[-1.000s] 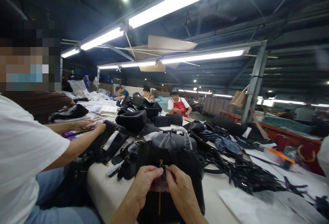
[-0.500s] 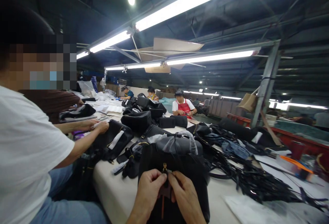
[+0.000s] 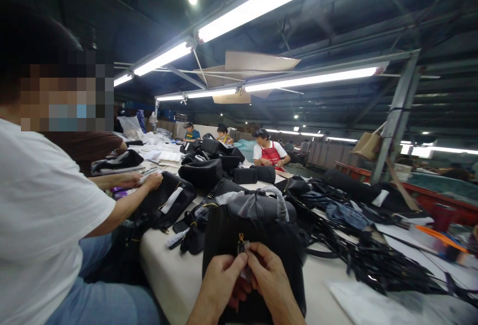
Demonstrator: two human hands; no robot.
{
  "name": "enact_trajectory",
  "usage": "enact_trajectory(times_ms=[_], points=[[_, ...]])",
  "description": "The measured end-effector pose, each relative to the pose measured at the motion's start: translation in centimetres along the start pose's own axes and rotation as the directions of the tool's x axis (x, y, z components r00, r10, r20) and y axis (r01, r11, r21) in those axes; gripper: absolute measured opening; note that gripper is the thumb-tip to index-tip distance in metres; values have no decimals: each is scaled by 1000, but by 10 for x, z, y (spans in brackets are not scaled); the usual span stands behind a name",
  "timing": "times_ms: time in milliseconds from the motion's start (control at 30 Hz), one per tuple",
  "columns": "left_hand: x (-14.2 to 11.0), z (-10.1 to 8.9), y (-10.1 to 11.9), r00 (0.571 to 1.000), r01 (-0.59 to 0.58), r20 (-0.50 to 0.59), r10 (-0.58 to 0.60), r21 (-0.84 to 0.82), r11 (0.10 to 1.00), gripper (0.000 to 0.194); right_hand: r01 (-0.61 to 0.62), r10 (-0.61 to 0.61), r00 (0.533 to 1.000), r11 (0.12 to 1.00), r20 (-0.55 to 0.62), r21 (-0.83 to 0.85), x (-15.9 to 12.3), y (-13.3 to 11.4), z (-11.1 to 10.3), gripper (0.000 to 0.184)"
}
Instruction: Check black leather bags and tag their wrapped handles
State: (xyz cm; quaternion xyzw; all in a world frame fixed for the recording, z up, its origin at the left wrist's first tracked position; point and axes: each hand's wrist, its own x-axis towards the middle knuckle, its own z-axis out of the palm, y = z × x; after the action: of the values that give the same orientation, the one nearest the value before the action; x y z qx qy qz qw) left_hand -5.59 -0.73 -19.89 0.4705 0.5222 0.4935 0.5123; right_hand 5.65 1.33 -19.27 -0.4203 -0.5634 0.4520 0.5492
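A black bag (image 3: 218, 228) stands upright before me, with clear plastic wrapped around its handle (image 3: 281, 206). On its front hangs a gold-coloured zipper with a dark zipper pull (image 3: 241, 245). My left hand (image 3: 219, 285) pinches the lower part of this pull between thumb and forefinger. My right hand (image 3: 272, 275) is closed too, its thumb and forefinger pinching a small piece of clear plastic film (image 3: 246, 249) against the pull. The fingertips of both hands nearly touch. Below the pull, the fingers partly hide the bag's front.
Black bags (image 3: 201, 173) are heaped along the table (image 3: 160, 250). A tangle of black straps (image 3: 388, 260) lies at right, near a white plastic sheet (image 3: 358, 300). A co-worker in a white shirt (image 3: 41, 205) sits close at left; another in a red apron (image 3: 272, 154) works across.
My right fingers have risen slightly along the zipper pull, and clear film now shows between my fingers. The brown strip below has become mostly hidden. The view has shifted slightly left.
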Motion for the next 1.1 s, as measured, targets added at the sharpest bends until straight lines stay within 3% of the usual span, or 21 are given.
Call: enact_trajectory(times_ms=[200, 433, 633, 767, 1000, 1100], points=[[-8, -1, 4, 994, 87, 84, -70, -216, 972, 60, -27, 25, 998, 998, 55, 51, -1, -1, -3, 40], [5, 4, -7, 991, -90, -122, 52, -330, 940, 52, 8, -7, 1000, 998, 17, -56, -5, -6, 0, 36], [-2, 0, -4, 995, -23, -102, -18, -385, 923, 53, 15, -6, 997, 993, 73, -117, -9, -9, -9, 38], [-1, -2, -6, 997, -13, -79, -18, -376, 927, 55, -65, 66, 988, 998, 139, -13, -9, -10, -13, 42], [-5, 0, 1, 999, -19, -42, 3, -371, 928, 54, -152, 142, 985, 983, 102, 101, -13, -11, -5, 48], [-9, -1, 3, 998, -50, -62, 28, -393, 918, 51, -203, 185, 978, 953, 100, 225, -14, -8, -4, 51]])
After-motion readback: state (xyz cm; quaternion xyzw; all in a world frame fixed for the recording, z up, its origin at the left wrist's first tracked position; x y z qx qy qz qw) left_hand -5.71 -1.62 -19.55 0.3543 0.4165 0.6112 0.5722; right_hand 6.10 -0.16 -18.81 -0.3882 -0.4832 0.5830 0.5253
